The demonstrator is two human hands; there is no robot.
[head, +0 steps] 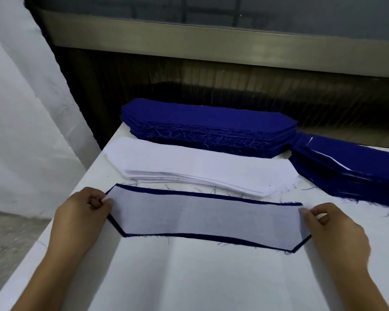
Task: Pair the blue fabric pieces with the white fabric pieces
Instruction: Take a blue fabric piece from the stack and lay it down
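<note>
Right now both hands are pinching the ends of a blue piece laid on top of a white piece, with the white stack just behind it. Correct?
Not quite. The head view shows the layers reversed: the white piece lies on top of the blue piece, whose edge shows as a border. Left hand and right hand do pinch the ends, and the white stack sits just behind.

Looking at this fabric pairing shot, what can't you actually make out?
- Head view: right blue stack runs off the frame's right edge.
- Blue piece is mostly covered by the white piece; only its border shows.
- Piece counts in the white stack and far blue stack: layers too fine.
</note>
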